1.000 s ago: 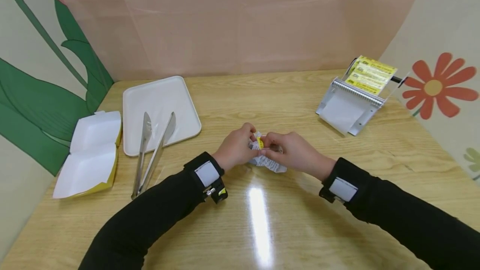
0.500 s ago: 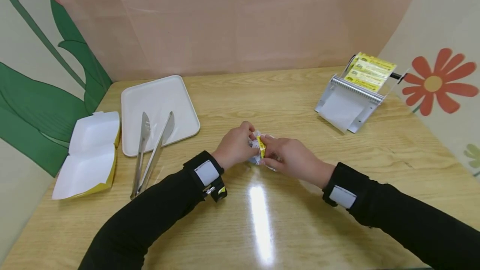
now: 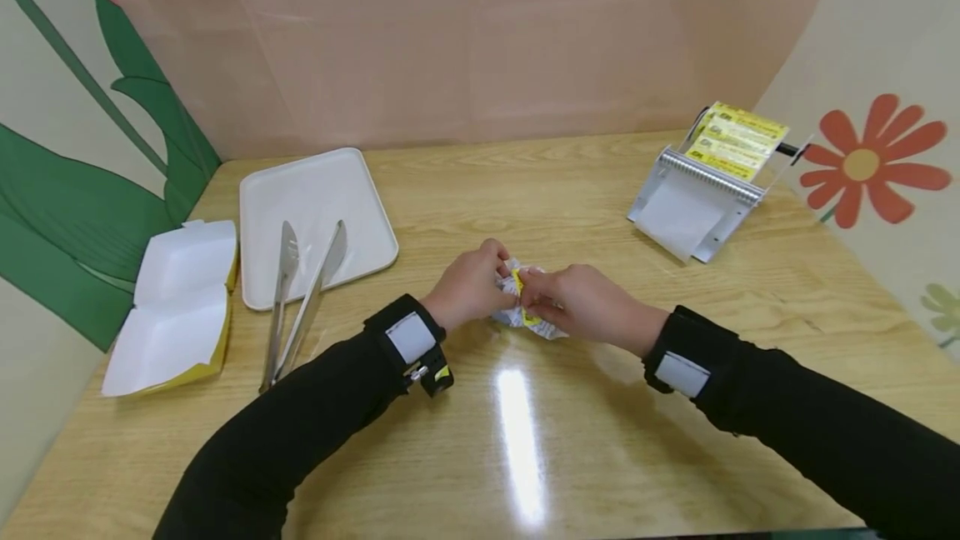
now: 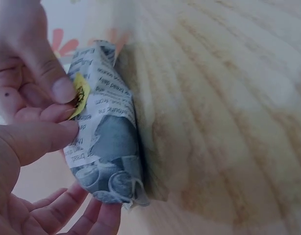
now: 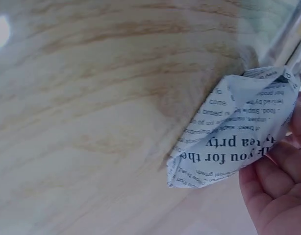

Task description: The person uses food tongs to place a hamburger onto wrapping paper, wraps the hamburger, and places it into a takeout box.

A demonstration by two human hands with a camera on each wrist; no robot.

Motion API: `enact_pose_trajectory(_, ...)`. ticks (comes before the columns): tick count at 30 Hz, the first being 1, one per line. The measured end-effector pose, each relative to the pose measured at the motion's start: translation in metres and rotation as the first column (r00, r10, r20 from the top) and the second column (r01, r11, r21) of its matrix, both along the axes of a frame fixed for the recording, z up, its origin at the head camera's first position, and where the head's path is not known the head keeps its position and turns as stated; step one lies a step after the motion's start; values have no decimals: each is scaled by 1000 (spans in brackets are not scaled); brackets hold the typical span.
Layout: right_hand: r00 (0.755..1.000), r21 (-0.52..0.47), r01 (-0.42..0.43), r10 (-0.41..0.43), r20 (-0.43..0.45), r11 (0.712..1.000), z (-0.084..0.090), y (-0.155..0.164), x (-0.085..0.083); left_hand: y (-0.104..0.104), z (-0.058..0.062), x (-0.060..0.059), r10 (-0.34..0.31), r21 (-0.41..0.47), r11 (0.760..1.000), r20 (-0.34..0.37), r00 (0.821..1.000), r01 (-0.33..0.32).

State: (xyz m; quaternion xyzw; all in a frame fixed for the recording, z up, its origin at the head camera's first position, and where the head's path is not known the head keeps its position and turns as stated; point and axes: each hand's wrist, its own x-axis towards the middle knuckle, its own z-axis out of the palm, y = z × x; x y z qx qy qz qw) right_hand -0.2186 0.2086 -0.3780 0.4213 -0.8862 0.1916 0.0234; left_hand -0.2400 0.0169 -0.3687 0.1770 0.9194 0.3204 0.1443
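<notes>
A small bundle wrapped in newspaper-print paper point(image 3: 525, 317) sits on the wooden table point(image 3: 525, 457) between both hands. A yellow sticker point(image 3: 517, 282) lies on its top. My left hand point(image 3: 497, 280) grips the bundle's left side with curled fingers. My right hand point(image 3: 534, 292) holds the right side, fingertips at the sticker. In the left wrist view the bundle point(image 4: 109, 142) stands against the table and a thumb presses the sticker point(image 4: 81, 95). The right wrist view shows the bundle's folded end point(image 5: 234, 132) with fingers point(image 5: 275, 186) beneath it.
A white tray point(image 3: 315, 186) lies at the back left with metal tongs point(image 3: 300, 298) resting across its front edge. An open white and yellow box point(image 3: 176, 307) lies at the far left. A sticker dispenser point(image 3: 701, 194) with yellow labels stands at the back right. Panels wall the table.
Both hands stay on the bundle. The right fingers have shifted over the yellow sticker, and the bundle has turned slightly between the hands.
</notes>
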Motion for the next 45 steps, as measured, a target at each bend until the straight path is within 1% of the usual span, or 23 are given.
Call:
enact_pose_trajectory(6,1000,-13,19,-18,20,1000,-3,1,-2,-2,3,-4,-17,-11,1000,10,1000,17)
enact_pose_trajectory(8,999,-28,17,-16,39,999,-4,2,-3,-3,2,-5,-19,-9,1000,11,1000,19)
enact_pose_trajectory(11,993,-48,20,-14,114,999,-4,3,-6,-5,0,-7,-21,5,1000,13,1000,21)
enact_pose_trajectory(15,971,-57,39,-24,239,998,2,6,-12,-8,-1,-8,-16,33,999,23,1000,15)
enact_pose_trajectory(18,957,-71,55,-32,289,996,4,8,-15,-10,-1,-8,-19,37,999,42,999,17)
enact_pose_trajectory(20,952,-86,71,-41,305,994,5,10,-16,-12,-1,-7,-34,32,999,55,998,32)
enact_pose_trajectory(23,957,-90,104,-75,281,991,8,12,-16,-15,1,-6,-67,25,998,51,996,66)
enact_pose_trajectory(25,961,-55,144,-127,246,988,12,13,-15,-18,2,-6,-84,16,996,29,996,83)
enact_pose_trajectory(28,956,50,217,-222,192,975,19,15,-12,-23,4,-6,-105,-15,994,-4,995,105)
enact_pose_trajectory(31,938,155,257,-285,196,954,23,18,-6,-26,5,-7,-136,-52,989,-22,990,135)
enact_pose_trajectory(33,932,186,259,-295,208,948,22,20,-2,-26,8,-7,-156,-65,986,-35,987,153)
enact_pose_trajectory(36,932,198,252,-293,215,947,20,21,1,-27,14,-8,-170,-67,984,-67,983,165)
enact_pose_trajectory(39,938,198,240,-279,205,951,18,19,2,-36,24,-9,-143,-82,987,-102,984,135)
enact_pose_trajectory(42,942,196,226,-265,203,954,17,16,1,-59,38,-10,-90,-88,993,-116,989,80)
enact_pose_trajectory(45,945,195,222,-260,199,955,15,14,1,-94,56,-13,-20,-83,997,-147,989,8)
